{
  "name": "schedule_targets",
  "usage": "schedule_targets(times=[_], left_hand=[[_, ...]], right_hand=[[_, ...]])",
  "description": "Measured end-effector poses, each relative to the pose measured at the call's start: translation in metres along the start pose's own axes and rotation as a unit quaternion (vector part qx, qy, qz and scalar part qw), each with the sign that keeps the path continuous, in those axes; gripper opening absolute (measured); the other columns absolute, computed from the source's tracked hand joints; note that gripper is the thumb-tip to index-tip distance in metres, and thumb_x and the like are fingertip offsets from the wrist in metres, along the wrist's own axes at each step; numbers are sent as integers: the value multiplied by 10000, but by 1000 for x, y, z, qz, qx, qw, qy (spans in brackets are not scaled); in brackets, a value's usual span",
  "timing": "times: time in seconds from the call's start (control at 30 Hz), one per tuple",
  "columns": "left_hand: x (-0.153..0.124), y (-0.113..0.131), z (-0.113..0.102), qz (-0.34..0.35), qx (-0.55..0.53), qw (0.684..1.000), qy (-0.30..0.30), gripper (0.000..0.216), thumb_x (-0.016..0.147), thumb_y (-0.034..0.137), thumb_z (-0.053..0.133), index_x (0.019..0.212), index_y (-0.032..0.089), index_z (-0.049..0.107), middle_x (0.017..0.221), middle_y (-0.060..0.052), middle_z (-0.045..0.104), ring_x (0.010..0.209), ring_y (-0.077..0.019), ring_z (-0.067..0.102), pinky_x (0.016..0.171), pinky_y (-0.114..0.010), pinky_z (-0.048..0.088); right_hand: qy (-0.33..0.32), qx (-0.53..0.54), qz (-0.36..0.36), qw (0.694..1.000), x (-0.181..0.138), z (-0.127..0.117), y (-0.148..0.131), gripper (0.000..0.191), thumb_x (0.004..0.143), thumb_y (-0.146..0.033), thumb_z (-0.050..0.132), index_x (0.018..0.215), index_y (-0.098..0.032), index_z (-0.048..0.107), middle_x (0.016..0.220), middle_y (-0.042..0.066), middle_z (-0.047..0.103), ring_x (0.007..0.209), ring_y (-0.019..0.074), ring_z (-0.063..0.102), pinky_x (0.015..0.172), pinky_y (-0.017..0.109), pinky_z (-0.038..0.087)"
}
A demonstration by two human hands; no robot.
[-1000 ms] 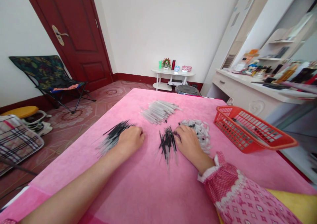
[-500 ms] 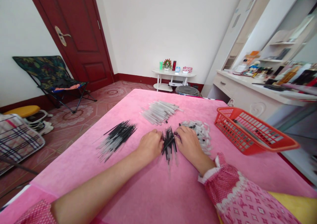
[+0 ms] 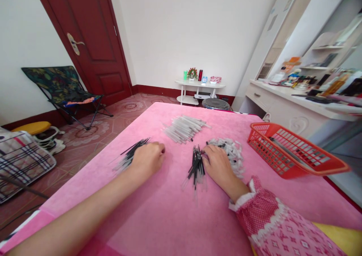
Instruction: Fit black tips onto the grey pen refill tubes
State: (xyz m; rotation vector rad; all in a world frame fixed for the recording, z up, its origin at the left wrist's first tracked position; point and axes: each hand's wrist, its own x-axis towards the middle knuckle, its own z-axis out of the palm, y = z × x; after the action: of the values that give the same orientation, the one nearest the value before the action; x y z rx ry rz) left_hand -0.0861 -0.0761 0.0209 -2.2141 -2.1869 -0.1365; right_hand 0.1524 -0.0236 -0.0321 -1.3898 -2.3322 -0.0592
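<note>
Thin black-and-clear pen refills (image 3: 196,169) lie in a loose bundle at the middle of the pink-covered table. My right hand (image 3: 219,163) rests just right of them, its fingertips pinched at the bundle's upper end. My left hand (image 3: 148,158) is curled closed at the right side of another refill pile (image 3: 127,158) and covers part of it; whatever its fingers hold is hidden. Farther back lies a stack of whitish translucent pen tubes (image 3: 185,128). Behind my right hand spreads a heap of small clear and white pen parts (image 3: 233,152), a few of them black.
An orange-red plastic basket (image 3: 294,150) with dark contents stands on the table at right. Beyond it is a white dresser (image 3: 285,101) crowded with bottles. A folding chair (image 3: 65,90) stands by the red door, and a small white table (image 3: 199,84) by the wall.
My left hand has left the middle bundle and moved left to the other refill pile. My right hand stays at the bundle. The view has shifted slightly.
</note>
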Motion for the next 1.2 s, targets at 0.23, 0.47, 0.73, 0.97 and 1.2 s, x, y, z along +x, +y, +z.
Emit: schedule_targets(times=[0.23,0.47,0.73,0.97,1.2], left_hand=[[-8,-45,1,-109,53,992,-32,366,763,441,515,1017,190,595,1012,-114,644,962,-266,590,761,-326,444],[-11,-35,12,-88,81,992,-39,337,809,390,419,905,125,604,941,-159,653,902,-295,617,732,-362,465],[-17,-14,11,-48,108,992,-46,332,851,157,270,962,68,570,880,-201,655,825,-315,648,656,-390,475],[1,27,15,8,-48,996,-81,303,840,281,386,921,93,609,924,-185,668,898,-267,637,749,-323,458],[9,73,27,55,-216,973,-61,427,858,447,366,853,129,650,866,-134,679,818,-218,624,695,-293,444]], right_hand=[[0,-8,-1,1000,0,1,-1,144,817,-187,485,900,-173,602,909,72,580,907,203,491,833,312,323],[-4,-14,-5,1000,0,0,0,140,821,-193,484,900,-174,598,914,71,579,907,200,489,832,313,321],[-10,-14,-5,1000,0,-2,-1,132,813,-188,492,891,-180,598,913,68,578,909,204,488,830,318,323],[-6,-9,-9,1000,0,-2,-1,133,819,-182,482,893,-179,593,906,69,579,907,204,490,829,317,322],[7,8,6,1000,-1,0,1,191,776,-154,488,939,-171,587,921,72,582,924,207,492,836,311,327]])
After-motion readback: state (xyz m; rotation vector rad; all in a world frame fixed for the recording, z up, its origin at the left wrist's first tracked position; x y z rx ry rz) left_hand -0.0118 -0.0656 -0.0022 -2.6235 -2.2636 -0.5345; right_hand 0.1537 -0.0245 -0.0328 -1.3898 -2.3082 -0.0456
